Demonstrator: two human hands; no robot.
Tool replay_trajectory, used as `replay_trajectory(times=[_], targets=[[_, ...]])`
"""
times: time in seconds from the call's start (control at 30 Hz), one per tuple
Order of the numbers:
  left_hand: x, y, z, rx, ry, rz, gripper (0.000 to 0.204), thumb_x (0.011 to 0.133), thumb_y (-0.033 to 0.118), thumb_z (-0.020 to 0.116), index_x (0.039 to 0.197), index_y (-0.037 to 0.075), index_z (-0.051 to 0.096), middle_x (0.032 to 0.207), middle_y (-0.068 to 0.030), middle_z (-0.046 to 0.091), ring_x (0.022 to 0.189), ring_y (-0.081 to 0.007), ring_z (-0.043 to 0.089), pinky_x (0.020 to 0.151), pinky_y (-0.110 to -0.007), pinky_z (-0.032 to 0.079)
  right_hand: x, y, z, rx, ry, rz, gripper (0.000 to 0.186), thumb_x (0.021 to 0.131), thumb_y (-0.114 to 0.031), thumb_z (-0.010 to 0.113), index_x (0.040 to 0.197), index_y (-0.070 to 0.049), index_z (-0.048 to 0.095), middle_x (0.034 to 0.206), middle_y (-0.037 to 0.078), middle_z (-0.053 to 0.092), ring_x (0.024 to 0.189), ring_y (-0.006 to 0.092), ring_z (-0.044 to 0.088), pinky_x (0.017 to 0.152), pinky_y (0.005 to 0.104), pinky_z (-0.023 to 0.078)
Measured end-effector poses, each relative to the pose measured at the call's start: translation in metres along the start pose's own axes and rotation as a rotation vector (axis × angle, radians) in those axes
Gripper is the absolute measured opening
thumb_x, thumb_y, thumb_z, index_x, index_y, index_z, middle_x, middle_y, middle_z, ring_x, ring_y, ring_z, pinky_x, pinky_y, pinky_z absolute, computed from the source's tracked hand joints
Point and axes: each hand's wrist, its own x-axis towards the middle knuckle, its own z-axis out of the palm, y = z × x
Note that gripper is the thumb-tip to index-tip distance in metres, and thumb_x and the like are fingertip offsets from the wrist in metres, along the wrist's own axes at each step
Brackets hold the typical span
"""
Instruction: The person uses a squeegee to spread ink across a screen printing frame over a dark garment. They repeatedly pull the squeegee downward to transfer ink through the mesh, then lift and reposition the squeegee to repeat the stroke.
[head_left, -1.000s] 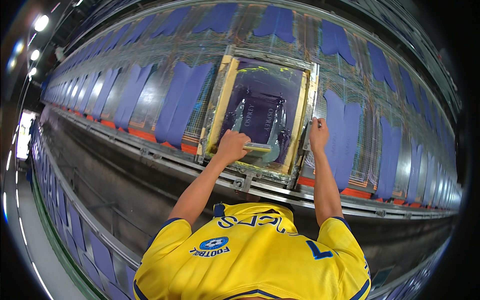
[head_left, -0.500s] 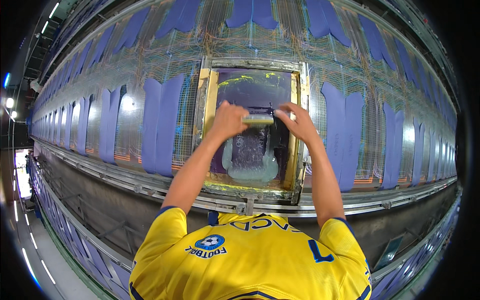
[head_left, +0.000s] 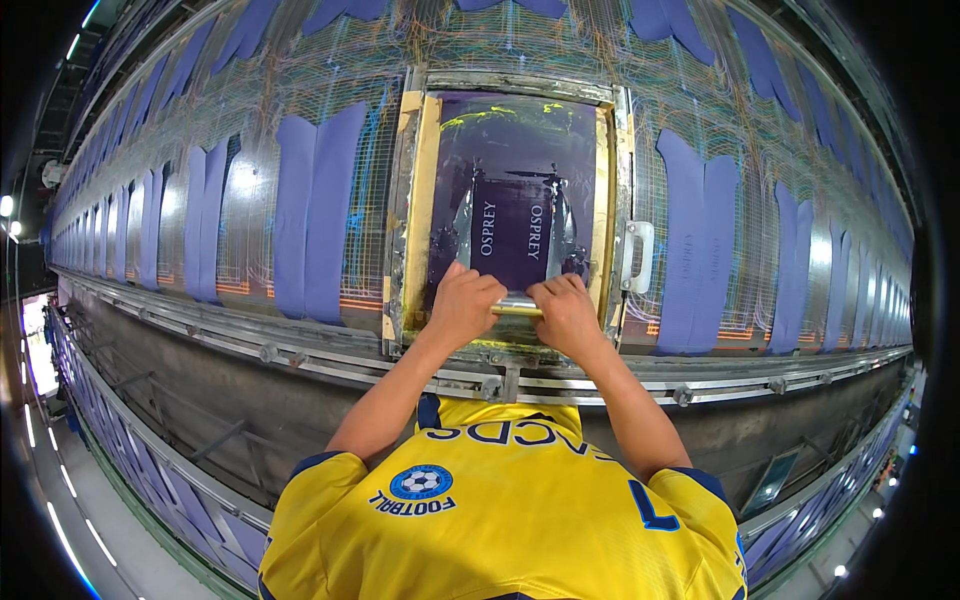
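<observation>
A screen-printing frame (head_left: 520,84) with taped inner edges lies on the long table in front of me. Its dark purple mesh (head_left: 520,140) has yellow smears at the far end, and two light lines of lettering show in its middle. Near the frame's close edge, my left hand (head_left: 466,305) and my right hand (head_left: 566,312) grip the two ends of a squeegee (head_left: 517,309). The fingers of both are curled over it, hiding most of the blade. Wet ink (head_left: 568,225) streaks the mesh on either side of the lettering.
Purple fabric pieces (head_left: 318,215) lie in pairs along the table, left and right of the frame. A pale handle (head_left: 638,256) sticks out on the frame's right side. A metal rail (head_left: 300,352) runs along the table's near edge.
Both hands have come toward me with the squeegee, from mid-mesh to the near end. My right hand, loosely spread before, is now closed on it. The pale ink patch no longer covers the lettering.
</observation>
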Motion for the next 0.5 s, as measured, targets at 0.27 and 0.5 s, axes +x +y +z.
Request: replay_trajectory(times=[0.27,0.5], targets=[[0.120,-0.066,-0.022,0.112,0.075,0.027,0.016,0.070,0.024,0.080,0.082,0.016,0.072,0.083,-0.0058,0.071,0.085,-0.0263,0.068,0.081,-0.044,0.044,0.118,0.070,-0.041,-0.132,-0.031,0.068,0.024,0.077,-0.020,0.078,0.092,-0.008,0.065,0.087,0.017,0.070,0.086,0.0376,0.068,0.077,0.0507,0.053],[0.071,-0.039,0.003,0.161,0.072,-0.032,0.017,0.065,0.021,0.080,0.077,0.016,0.068,0.078,-0.0044,0.067,0.078,-0.0278,0.064,0.078,-0.044,0.043,0.071,0.047,-0.014,0.017,-0.027,0.164,0.025,0.076,-0.009,0.074,0.098,-0.009,0.064,0.095,0.016,0.068,0.085,0.0382,0.069,0.072,0.0487,0.056]])
